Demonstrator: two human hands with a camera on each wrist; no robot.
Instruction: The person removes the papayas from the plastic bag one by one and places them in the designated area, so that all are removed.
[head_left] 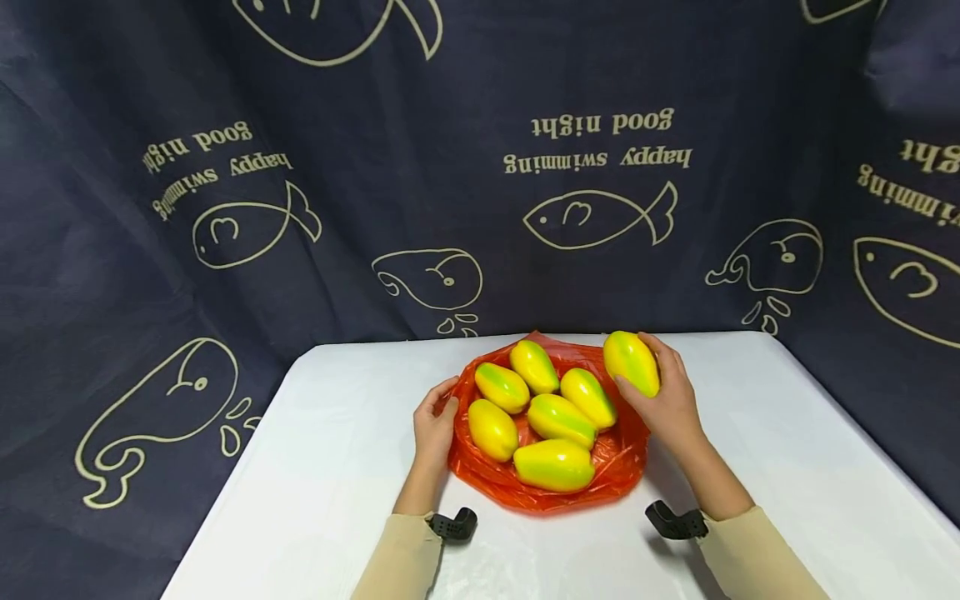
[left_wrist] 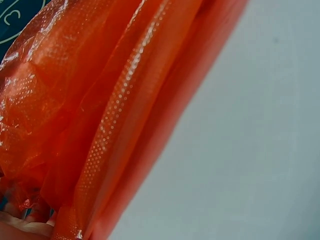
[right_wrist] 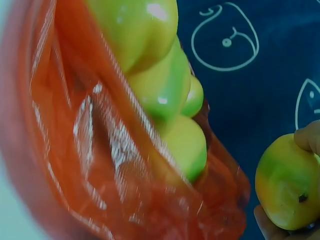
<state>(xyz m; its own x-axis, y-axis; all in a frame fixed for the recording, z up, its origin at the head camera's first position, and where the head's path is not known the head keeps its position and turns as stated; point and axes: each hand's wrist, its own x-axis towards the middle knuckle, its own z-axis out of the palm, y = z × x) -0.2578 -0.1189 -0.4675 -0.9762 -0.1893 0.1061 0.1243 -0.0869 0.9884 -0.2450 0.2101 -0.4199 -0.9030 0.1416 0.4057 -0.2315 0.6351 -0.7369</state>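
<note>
A red plastic bag (head_left: 472, 482) lies wide open on the table, its mouth facing up. Inside it sit several glossy, oblong yellow-green fruits (head_left: 553, 465). At the bag's left rim my left hand (head_left: 433, 429) grips the plastic between thumb and fingers; part of that hand shows low in the left wrist view behind the red film. My right hand (head_left: 670, 398) holds one yellow-green fruit (head_left: 630, 362) above the bag's back right edge, thumb on the near side and fingers round the far side. In the right wrist view, a small dark stem mark shows on this fruit.
The white table (head_left: 337, 467) extends around the bag on both sides. Behind it hangs a dark blue cloth (head_left: 450, 208) printed with fish, whales and lettering. Black wrist cameras (head_left: 453, 525) are strapped over beige sleeves (head_left: 401, 554).
</note>
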